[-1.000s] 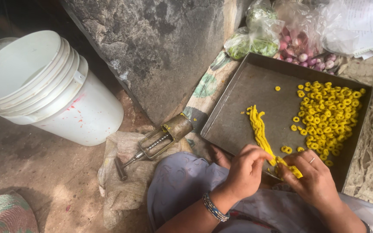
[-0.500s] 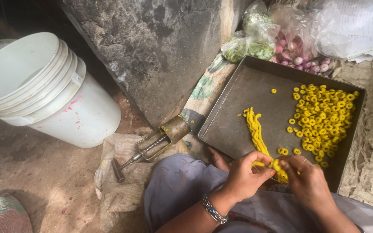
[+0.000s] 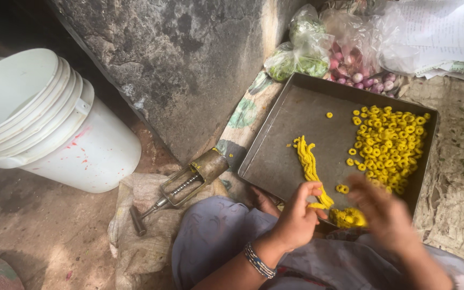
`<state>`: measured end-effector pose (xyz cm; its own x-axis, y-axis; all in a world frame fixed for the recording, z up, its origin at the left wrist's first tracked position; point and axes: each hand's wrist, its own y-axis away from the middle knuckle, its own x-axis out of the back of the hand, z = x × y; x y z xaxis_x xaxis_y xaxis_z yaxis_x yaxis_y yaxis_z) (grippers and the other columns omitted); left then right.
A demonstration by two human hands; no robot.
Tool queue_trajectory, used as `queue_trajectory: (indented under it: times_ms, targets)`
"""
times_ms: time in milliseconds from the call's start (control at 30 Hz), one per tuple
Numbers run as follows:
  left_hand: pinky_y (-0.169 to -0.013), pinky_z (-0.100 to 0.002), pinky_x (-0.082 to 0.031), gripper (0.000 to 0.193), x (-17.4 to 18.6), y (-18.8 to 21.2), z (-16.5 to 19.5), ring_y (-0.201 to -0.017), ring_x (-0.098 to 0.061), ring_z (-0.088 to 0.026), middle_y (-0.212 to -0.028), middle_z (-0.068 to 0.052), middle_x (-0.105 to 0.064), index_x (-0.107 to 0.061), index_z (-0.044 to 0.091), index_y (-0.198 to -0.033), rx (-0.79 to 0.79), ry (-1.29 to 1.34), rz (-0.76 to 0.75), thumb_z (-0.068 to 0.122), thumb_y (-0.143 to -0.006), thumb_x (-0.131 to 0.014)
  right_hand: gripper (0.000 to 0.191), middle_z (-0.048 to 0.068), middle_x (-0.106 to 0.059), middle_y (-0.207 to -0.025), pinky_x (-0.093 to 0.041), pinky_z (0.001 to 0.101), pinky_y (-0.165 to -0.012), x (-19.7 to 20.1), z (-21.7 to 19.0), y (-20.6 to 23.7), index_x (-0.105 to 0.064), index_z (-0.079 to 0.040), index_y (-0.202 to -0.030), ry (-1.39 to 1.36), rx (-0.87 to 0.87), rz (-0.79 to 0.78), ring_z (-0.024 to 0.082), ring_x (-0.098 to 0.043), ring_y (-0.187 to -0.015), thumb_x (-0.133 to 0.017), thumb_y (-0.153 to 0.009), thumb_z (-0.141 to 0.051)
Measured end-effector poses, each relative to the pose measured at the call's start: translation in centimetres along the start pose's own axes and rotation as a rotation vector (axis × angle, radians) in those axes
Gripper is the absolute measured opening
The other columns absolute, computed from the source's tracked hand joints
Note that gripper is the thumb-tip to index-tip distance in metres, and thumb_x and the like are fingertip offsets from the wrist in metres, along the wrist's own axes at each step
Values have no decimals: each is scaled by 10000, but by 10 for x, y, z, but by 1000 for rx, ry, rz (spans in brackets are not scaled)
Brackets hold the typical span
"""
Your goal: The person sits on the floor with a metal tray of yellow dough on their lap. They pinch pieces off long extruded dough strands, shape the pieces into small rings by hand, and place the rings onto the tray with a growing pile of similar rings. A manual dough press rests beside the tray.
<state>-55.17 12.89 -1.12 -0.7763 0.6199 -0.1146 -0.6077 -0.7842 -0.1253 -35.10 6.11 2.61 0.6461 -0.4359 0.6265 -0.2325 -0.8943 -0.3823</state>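
Note:
A dark metal tray [image 3: 291, 139] lies on the ground in front of me. Several small yellow dough rings [image 3: 390, 145] are heaped in its right half. A bundle of yellow dough strands [image 3: 308, 161] runs down its middle. My left hand [image 3: 296, 217] pinches the near end of a strand at the tray's front edge; a beaded bracelet sits on that wrist. My right hand [image 3: 385, 212] is blurred by motion just right of it, above a small pile of yellow dough [image 3: 347, 217]. Whether it holds any dough is unclear.
A stack of white plastic buckets [image 3: 44, 123] lies tilted at the left. A metal hand press [image 3: 186, 182] rests on a sack beside my knee. A rough stone slab [image 3: 178, 64] rises behind. Plastic bags of greens [image 3: 299, 53] and small onions [image 3: 361, 70] sit beyond the tray.
My right hand has swung up and to the right, away from my left hand, and is now blurred. My left hand stays at the strand's near end.

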Motion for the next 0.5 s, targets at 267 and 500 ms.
queue_trajectory:
  times_ms: [267,500]
  targets:
    - [-800,-320,-609,206,3,4,25,-957,-744,-246,-1113,-139,-679,-658,27,-1158,-303,-284,127,-58,-975,-614,286,108,-768,-933,-579,368,-680,-28,-12,13,-725,-96,-1124,30,-263,-135,223,-752,-733,-730,-875,-235]
    - [-867,-389,-583,128,2,8,41,-1003,-706,-332,-1131,-158,-687,-686,-9,-1055,-535,-483,222,-33,-933,-652,238,26,-687,-844,-494,296,-670,-36,15,17,-695,-10,-994,-856,-567,-217,128,-602,-746,-656,-994,-245]
